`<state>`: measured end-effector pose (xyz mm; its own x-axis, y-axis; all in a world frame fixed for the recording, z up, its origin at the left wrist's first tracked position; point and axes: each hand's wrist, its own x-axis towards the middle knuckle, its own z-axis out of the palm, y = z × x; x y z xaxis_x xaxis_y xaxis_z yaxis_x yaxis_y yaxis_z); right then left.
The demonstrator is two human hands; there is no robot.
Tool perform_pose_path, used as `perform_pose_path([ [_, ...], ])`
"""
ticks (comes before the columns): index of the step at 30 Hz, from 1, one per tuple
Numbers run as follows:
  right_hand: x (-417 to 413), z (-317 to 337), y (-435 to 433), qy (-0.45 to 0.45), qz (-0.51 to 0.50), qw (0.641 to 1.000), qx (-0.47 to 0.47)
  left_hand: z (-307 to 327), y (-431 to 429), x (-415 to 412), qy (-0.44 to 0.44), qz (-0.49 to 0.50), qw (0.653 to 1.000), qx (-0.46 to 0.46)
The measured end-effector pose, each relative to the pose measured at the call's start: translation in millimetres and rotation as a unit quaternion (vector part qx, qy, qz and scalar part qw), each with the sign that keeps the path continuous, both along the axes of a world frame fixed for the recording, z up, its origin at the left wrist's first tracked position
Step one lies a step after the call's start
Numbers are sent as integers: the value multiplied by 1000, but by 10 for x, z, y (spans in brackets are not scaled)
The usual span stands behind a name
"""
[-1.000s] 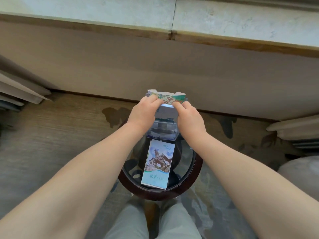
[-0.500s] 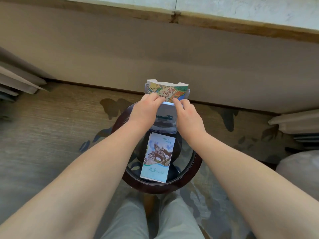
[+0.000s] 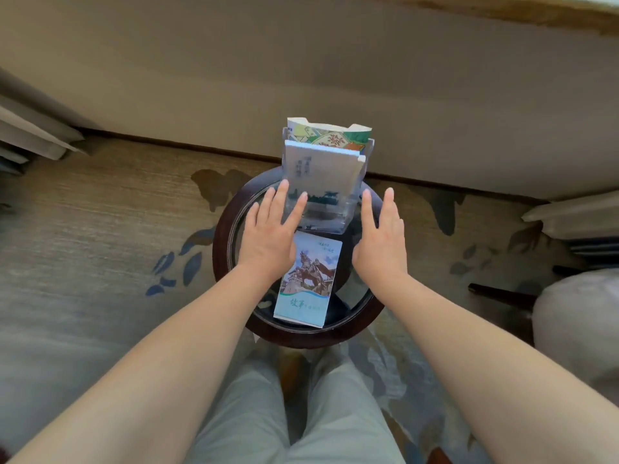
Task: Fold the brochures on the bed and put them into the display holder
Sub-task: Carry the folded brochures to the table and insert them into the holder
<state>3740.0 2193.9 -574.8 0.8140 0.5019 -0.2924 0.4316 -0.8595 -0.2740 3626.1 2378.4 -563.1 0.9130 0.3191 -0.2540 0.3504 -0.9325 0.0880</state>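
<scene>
A brochure (image 3: 306, 279) lies before the display holder (image 3: 326, 182); my left hand (image 3: 268, 239) and right hand (image 3: 382, 242) hover, fingers straight, empty.

Pale blue horse-statue brochure (image 3: 306, 279); dark, perhaps reddish-brown table rim (image 3: 221, 229).

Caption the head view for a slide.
Left hand and right hand open beside a display holder with two brochures inside; a third brochure lies flat on the round table.
</scene>
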Motion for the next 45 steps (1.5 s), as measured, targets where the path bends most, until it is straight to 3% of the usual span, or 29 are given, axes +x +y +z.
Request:
perform_pose_path([
  [3, -241, -309, -152, 30, 27, 994, -101, -270, -149, -234, 68, -22, 997, -34],
  [6, -496, -575, -288, 59, 55, 987, -138, -527, -266, -396, 97, -30, 993, -55],
  [9, -728, -805, -294, 130, 65, 976, -163, -797, -398, -476, 150, 47, 981, -111],
  [13, -993, -1051, -112, 238, -33, 967, -89, -1116, -561, -555, 195, 207, 930, -231],
  [19, -1118, -1253, -89, 275, -172, 946, 19, -1345, -602, -717, 148, 194, 931, -271],
  [21, -1147, -1268, -80, 295, -228, 926, 54, -1374, -644, -646, 78, 285, 892, -341],
  [25, -1178, -1288, -51, 300, -311, 895, 111, -1374, -704, -422, 31, 516, 730, -446],
  [28, -1139, -1280, -54, 311, -377, 858, 157, -1379, -710, -379, 39, 579, 681, -447],
  [30, -1093, -1268, -60, 338, -408, 831, 169, -1386, -715, -396, 42, 574, 694, -433],
  [32, -1063, -1288, -86, 354, -403, 830, 152, -1393, -723, -429, 51, 554, 717, -419],
  [35, -1016, -1268, -129, 324, -349, 875, 84, -1360, -697, -481, 69, 539, 719, -432],
  [38, -953, -1168, -117, 281, -270, 919, 55, -1238, -614, -486, 46, 454, 801, -387],
  [42, -828, -871, -26, 239, -247, 935, 83, -903, -429, -406, -79, 322, 887, -321],
  [45, -719, -631, 37, 213, -222, 947, 93, -651, -290, -290, -92, 150, 962, -211],
])
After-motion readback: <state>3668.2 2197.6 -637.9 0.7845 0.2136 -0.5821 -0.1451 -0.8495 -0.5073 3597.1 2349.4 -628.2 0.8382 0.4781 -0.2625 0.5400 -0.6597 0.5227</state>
